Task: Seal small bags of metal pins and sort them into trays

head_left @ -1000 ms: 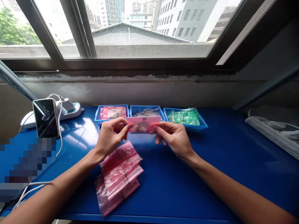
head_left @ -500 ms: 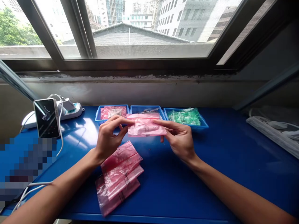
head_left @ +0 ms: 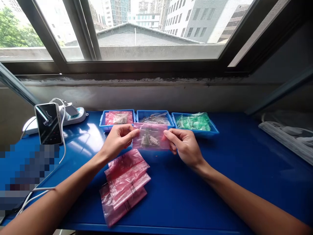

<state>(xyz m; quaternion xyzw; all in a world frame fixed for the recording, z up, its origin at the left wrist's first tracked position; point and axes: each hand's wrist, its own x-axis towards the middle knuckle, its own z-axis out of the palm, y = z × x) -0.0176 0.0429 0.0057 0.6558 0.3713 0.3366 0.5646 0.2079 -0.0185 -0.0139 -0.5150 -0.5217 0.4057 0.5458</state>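
A pink see-through plastic bag (head_left: 151,137) with small pale and greenish parts inside is stretched flat between my two hands, above the blue table. My left hand (head_left: 122,137) pinches its left edge with thumb and fingers. At the right edge, my right hand (head_left: 184,145) grips it the same way, thumb on top. Several pink plastic bags (head_left: 127,182) lie overlapped on the table below my left hand. Behind the held bag stand three blue trays in a row: one with pink bags (head_left: 114,118), one with thin metallic pieces (head_left: 154,118), one with green bags (head_left: 194,121).
On the left, a phone (head_left: 49,124) leans against a white power strip (head_left: 75,114), with a white cable looping down. A clear-wrapped white item (head_left: 288,137) lies at the right edge of the blue table (head_left: 220,195). A window (head_left: 156,32) is behind.
The bag has been tilted and lowered slightly, so its face with the small parts inside now shows. My thumbs now lie on its near side. The pile and trays have stayed put.
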